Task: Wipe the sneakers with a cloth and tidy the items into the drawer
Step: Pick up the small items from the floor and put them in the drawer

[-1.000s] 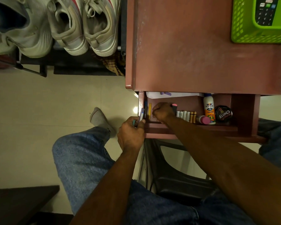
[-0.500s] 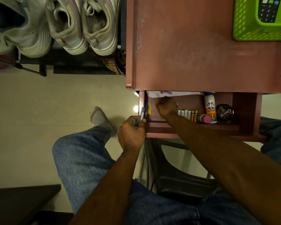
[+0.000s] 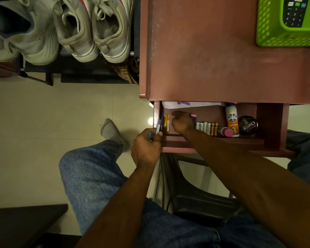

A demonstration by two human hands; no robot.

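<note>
The brown drawer (image 3: 213, 146) stands pulled out under the desk top (image 3: 222, 56). My left hand (image 3: 147, 147) grips several pens (image 3: 157, 127) at the drawer's left front corner. My right hand (image 3: 182, 121) reaches inside the drawer with fingers curled around a dark marker with a pink cap (image 3: 193, 116). Yellow pencils (image 3: 166, 123) lie along the left wall. A row of batteries (image 3: 207, 127), a glue bottle (image 3: 232, 119), a pink-capped item (image 3: 225, 131) and a round polish tin (image 3: 248, 125) sit further right. White sneakers (image 3: 95, 29) stand on a rack at top left.
A green basket (image 3: 268, 36) holding a remote (image 3: 294, 11) sits on the desk's far right. White paper (image 3: 191, 104) lies at the drawer's back. A checked cloth (image 3: 127, 70) hangs beside the shoe rack. My knees, a socked foot (image 3: 111, 131) and a black chair (image 3: 195, 203) fill the foreground.
My right hand moved back and forth a little inside the drawer's left part, with the pink-capped marker showing again beside it. My left hand stayed at the corner with the pens.
</note>
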